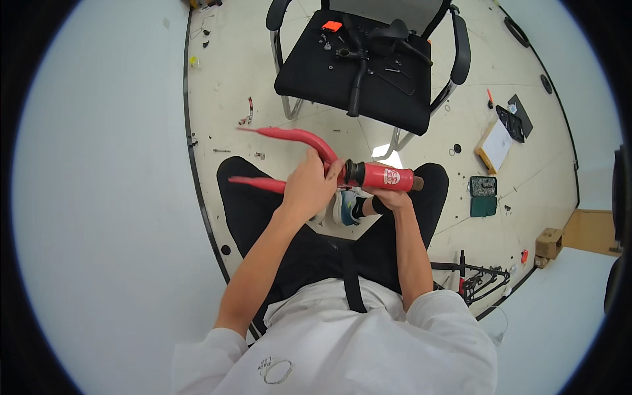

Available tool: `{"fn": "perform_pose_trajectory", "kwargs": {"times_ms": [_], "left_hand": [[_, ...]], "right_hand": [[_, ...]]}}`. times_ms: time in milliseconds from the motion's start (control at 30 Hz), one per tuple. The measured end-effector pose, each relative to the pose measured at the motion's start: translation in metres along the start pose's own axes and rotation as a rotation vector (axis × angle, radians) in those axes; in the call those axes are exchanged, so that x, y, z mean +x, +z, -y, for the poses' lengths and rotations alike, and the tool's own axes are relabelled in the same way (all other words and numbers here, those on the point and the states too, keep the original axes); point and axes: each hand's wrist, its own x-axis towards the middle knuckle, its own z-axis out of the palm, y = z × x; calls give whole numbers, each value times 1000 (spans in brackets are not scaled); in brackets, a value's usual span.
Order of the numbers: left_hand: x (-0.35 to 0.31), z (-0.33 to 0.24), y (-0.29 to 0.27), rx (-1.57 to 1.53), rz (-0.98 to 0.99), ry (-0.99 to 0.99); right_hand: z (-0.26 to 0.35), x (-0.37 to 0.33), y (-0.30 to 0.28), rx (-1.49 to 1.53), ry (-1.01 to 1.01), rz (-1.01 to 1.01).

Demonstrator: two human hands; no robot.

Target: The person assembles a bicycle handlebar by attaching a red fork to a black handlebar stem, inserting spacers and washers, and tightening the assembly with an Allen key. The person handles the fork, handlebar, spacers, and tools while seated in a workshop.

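Note:
A red bicycle fork (304,137) lies crosswise over my lap, its two curved legs pointing left. On its right end sits a short red head tube (380,175) with a white badge, and a black headset ring (355,173) shows between the two. My left hand (309,186) is closed round the fork near its crown, the thumb pressed by the ring. From below, my right hand (393,198) holds the head tube, its fingers mostly hidden beneath. A brownish stub (418,183) sticks out past the tube's right end.
Ahead stands a black chair (303,82) bearing a handlebar (357,82), a saddle (388,38) and small metal parts. On the floor at right are a white-topped box (495,143), a green case (484,206), a black bike frame (484,276) and a cardboard box (548,243).

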Motion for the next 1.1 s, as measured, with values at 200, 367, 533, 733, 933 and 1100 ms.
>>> {"fn": "perform_pose_trajectory", "kwargs": {"times_ms": [200, 367, 533, 733, 933, 1100], "left_hand": [[7, 2, 17, -153, 116, -27], [6, -8, 17, -238, 391, -160], [8, -11, 31, -217, 390, -175], [9, -15, 34, -170, 341, -107], [3, -7, 3, -119, 251, -127], [-8, 7, -7, -115, 148, -98]], "right_hand": [[20, -20, 3, -12, 125, -240], [35, -75, 6, 20, 293, -507], [99, -109, 2, -823, 254, -677], [113, -30, -4, -1426, -150, -120], [97, -4, 20, -1643, -208, 60], [97, 11, 36, -1651, -148, 112]]}}
